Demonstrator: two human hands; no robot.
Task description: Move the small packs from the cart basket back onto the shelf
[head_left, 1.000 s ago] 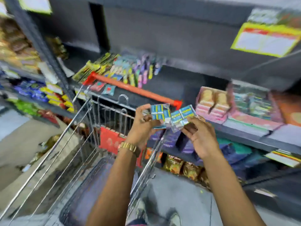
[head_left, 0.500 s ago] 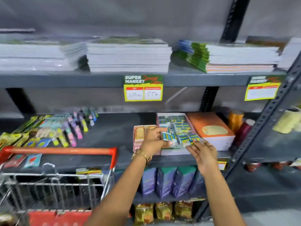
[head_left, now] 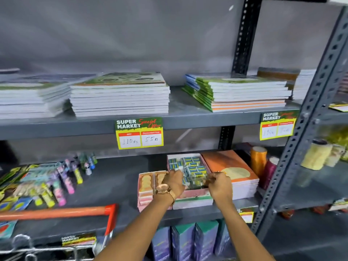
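You are at the placing step: both of your hands are over the shallow pink-sided cardboard tray (head_left: 190, 194) that sits on the middle grey metal shelf (head_left: 116, 178), between a pink box of round biscuit-coloured items (head_left: 146, 185) on its left and a stack of orange-covered notebooks (head_left: 231, 170) on its right. Your left hand (head_left: 174, 182), with a gold wristwatch (head_left: 163, 189), curls closed on the small blue-and-yellow wrapped packs (head_left: 192, 167) at the tray's near left, and your right hand (head_left: 219, 183) pinches the crinkly clear wrapping at the near right; how many packs each hand holds I cannot tell. More of the same packs already fill the far part of the tray. The red-handled wire shopping cart (head_left: 109, 210) stands low on the left, its basket mostly out of view, so what is left inside is unknown. Next, I judge, you need to lower the packs flat among the others, loosen both grips without dragging the wrapping back out, then turn left to the cart.
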